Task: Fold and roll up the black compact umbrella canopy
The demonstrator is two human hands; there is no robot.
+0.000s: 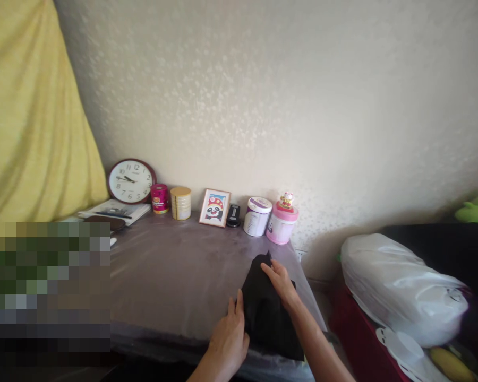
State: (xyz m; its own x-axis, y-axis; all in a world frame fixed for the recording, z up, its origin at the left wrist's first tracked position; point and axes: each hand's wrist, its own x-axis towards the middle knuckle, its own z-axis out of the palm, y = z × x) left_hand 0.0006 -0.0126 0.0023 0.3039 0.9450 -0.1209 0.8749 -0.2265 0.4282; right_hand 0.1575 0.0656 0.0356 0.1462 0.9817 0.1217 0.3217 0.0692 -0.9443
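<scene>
A black, soft-looking fabric bag (263, 313) stands at the front right of the table, its top narrowing to a small point. Its opening and contents cannot be made out. My right hand (281, 281) grips the upper right edge, thumb across the near face. Against the lower left side, my left hand (230, 331) holds the edge, fingers pointing up and partly behind it. Both forearms reach in from the bottom of the head view.
Along the table's (175, 276) back stand a wall clock (131, 181), a pink can (159, 199), a yellow-lidded tin (181, 204), a panda picture frame (215, 208) and two tubs (257, 217). Right of the table lies a stuffed white plastic bag (402, 286). Pixelation covers the lower left.
</scene>
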